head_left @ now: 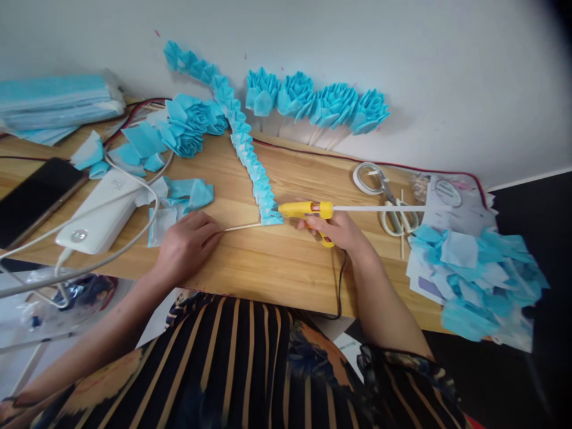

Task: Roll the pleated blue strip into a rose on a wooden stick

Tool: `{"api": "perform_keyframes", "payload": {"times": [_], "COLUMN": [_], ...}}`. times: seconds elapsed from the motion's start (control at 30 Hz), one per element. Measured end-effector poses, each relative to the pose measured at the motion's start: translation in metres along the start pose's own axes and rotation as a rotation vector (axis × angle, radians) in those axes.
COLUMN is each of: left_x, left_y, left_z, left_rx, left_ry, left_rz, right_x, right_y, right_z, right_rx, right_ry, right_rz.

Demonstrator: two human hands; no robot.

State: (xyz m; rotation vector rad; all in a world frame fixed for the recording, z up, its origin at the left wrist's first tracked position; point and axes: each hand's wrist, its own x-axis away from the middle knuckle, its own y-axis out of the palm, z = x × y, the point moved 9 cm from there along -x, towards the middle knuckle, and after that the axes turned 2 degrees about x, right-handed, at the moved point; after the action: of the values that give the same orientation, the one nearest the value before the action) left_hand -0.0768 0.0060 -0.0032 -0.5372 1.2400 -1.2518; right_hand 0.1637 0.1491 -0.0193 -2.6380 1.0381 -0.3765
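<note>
My right hand (330, 227) grips a yellow glue gun (304, 209), from whose back a long white glue stick (379, 208) sticks out. Its nozzle meets the near end of a long strip of folded blue petals (250, 155), which runs away over the table and up against the wall. Between the fingers of my left hand (190, 241) is a thin pale stick (241, 227); the stick's far tip lies at the strip's near end. Whether the nozzle touches the strip or hovers just over it, I cannot tell.
Several blue flowers on sticks (335, 104) lean on the wall. At left are a white power bank (98, 211) with its cable, a phone (40, 199) and packed blue masks (58, 101). Scissors (395, 208), tape (369, 179) and blue scraps (482, 274) lie at right.
</note>
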Motion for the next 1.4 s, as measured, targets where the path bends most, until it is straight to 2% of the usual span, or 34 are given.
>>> {"api": "perform_keyframes", "payload": {"times": [0.1, 0.23, 0.33, 0.47, 0.67, 1.23, 1.4], "left_x": [0.0, 0.0, 0.0, -0.002, -0.003, 0.001, 0.002], "left_y": [0.001, 0.002, 0.001, -0.001, -0.004, -0.001, -0.001], "left_z": [-0.001, -0.001, -0.001, 0.001, 0.003, -0.004, -0.001], "left_rx": [0.002, -0.014, -0.002, 0.009, -0.01, 0.044, 0.046], "left_ry": [-0.01, -0.017, -0.02, -0.018, -0.011, -0.052, -0.025], "left_rz": [-0.01, -0.019, -0.015, -0.011, -0.008, 0.0, -0.002], "right_x": [0.002, -0.002, -0.006, -0.008, -0.008, -0.008, -0.008], "right_y": [-0.008, -0.019, -0.021, -0.021, -0.022, -0.021, -0.021], "right_z": [0.005, 0.004, 0.007, 0.014, 0.015, 0.014, 0.012], "right_rx": [-0.079, -0.218, -0.305, -0.315, -0.326, -0.316, -0.283], "right_ry": [0.062, 0.057, 0.055, 0.081, 0.047, 0.06, 0.065], "right_rz": [0.044, 0.15, 0.202, 0.236, 0.235, 0.241, 0.235]}}
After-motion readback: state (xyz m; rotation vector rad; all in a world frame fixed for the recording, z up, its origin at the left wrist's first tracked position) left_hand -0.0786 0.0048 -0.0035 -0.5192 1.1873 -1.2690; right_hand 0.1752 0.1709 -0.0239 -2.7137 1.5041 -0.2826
